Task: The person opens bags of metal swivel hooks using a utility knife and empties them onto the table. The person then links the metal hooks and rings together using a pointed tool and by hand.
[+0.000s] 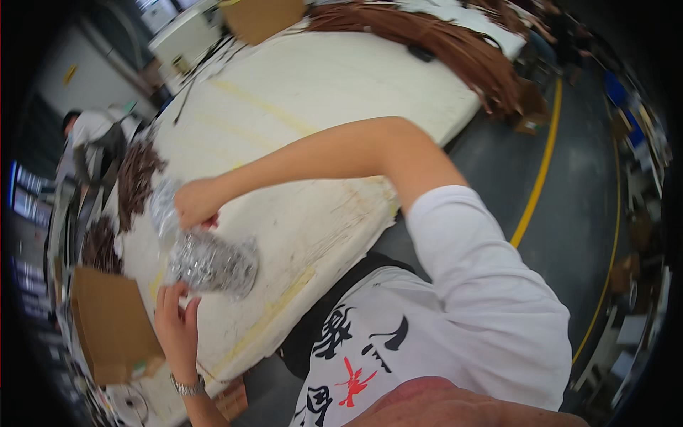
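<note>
A bundle wrapped in clear plastic film (213, 264) lies on the pale table at the left. My right hand (198, 203) is closed at the upper end of the bundle, next to a smaller bunch of clear film (164, 208); its fingers are mostly hidden, so what it grips cannot be made out. Below the bundle's near left edge is my left hand (177, 315), its thumb apart from its fingers and a metal-band watch on its wrist. The fingertips come close to the film; contact is unclear.
Brown cable bundles lie across the far table edge (427, 37) and along the left side (137, 176). A cardboard box (112, 325) stands at the lower left, another (262, 18) at the back. A black cord (187, 96) trails nearby. A person in white bends beyond the table's left side.
</note>
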The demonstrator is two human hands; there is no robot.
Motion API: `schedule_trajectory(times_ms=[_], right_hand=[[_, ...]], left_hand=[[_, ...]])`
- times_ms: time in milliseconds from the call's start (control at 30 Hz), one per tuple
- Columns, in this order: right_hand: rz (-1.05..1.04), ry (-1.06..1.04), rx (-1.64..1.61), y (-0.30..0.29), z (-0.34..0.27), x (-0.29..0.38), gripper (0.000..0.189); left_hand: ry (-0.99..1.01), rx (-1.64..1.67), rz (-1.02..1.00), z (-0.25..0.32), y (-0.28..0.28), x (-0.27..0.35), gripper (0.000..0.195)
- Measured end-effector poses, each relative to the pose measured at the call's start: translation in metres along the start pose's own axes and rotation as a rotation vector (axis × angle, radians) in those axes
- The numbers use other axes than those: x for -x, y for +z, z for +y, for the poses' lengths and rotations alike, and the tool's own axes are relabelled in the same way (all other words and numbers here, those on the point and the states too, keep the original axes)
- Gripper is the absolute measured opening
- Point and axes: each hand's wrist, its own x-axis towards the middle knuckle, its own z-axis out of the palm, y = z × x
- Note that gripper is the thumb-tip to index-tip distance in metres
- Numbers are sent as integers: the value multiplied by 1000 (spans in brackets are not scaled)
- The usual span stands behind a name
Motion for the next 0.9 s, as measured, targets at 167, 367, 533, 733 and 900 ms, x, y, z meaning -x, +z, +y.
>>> schedule_trajectory(times_ms=[167,367,533,733,900], right_hand=[[-33,194,-169,-24,-16,39,38],[31,200,-318,-11,-7,38,45],[112,204,-442,-5,-20,28,44],[70,142,-519,-16,-32,-19,38],[112,81,-401,-30,-68,-116,40]], left_hand=[[113,308,-56,-10,-1,-10,11],[189,179,109,-24,21,4,8],[136,546,137,-45,31,10,5],[26,605,223,-58,8,6,5],[-76,494,510,-112,-38,-8,2]])
